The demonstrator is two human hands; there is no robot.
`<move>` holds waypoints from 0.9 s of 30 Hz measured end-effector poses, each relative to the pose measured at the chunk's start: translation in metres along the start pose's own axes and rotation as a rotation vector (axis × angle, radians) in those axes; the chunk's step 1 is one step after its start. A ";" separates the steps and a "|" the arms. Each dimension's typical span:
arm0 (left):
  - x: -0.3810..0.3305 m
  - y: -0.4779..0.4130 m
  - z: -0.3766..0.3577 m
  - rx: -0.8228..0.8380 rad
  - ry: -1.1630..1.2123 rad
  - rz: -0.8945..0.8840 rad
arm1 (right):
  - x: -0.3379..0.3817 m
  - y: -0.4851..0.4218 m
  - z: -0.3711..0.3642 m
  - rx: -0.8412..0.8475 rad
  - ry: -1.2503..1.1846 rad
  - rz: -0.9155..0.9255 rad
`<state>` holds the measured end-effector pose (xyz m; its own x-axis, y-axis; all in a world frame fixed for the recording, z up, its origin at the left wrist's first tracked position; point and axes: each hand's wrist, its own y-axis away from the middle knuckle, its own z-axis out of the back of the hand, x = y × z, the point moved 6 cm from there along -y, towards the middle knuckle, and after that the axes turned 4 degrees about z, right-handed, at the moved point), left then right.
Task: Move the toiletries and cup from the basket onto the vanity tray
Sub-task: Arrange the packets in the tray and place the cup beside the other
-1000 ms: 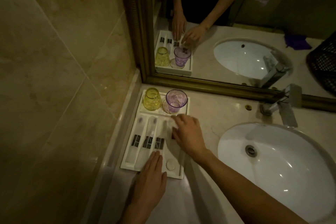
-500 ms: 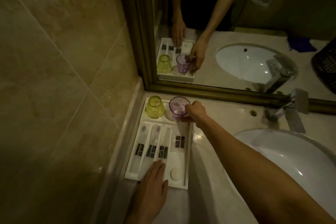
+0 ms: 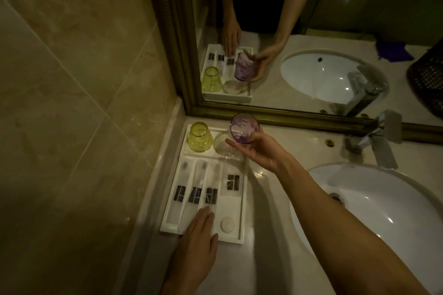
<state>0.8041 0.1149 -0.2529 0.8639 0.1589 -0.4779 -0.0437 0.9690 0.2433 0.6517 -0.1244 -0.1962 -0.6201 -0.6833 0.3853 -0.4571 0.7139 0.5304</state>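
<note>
My right hand [image 3: 260, 151] holds a purple glass cup [image 3: 244, 127], lifted and tilted above the far right corner of the white vanity tray [image 3: 241, 201]. Under it a round clear coaster [image 3: 224, 144] lies on the tray. A yellow cup [image 3: 200, 137] stands upside down at the tray's far left. Three wrapped toothbrush packets [image 3: 191, 189] lie side by side in the tray, with a small sachet [image 3: 233, 182] and a round white soap [image 3: 227, 224] to their right. My left hand [image 3: 197, 244] rests flat on the tray's near edge, holding nothing.
A white sink basin [image 3: 383, 218] with a chrome tap [image 3: 374, 137] fills the counter to the right. A gold-framed mirror [image 3: 182, 55] runs behind the tray, and a tiled wall lies on the left. A dark woven basket [image 3: 429, 79] appears only in the mirror, at the right edge.
My right hand went from the packets to the purple cup, gripped it and lifted it off the coaster, tilting it. My left hand stayed on the tray's near edge.
</note>
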 end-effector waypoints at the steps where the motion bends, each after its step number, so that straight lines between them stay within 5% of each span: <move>1: 0.001 0.000 0.000 -0.012 -0.004 -0.002 | 0.002 0.002 0.000 0.029 -0.020 -0.006; 7: 0.000 0.001 0.002 0.001 -0.009 -0.007 | 0.011 -0.003 -0.011 0.021 0.147 0.045; 19: -0.008 0.003 0.013 0.033 -0.062 0.003 | 0.008 -0.019 -0.042 -0.184 1.254 0.599; 27: -0.010 0.005 0.013 0.030 -0.056 -0.001 | 0.005 -0.019 -0.018 -0.217 1.360 0.696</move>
<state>0.8018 0.1152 -0.2358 0.8906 0.1466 -0.4305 -0.0287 0.9628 0.2685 0.6684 -0.1437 -0.1907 0.4209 0.0595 0.9052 -0.1601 0.9871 0.0095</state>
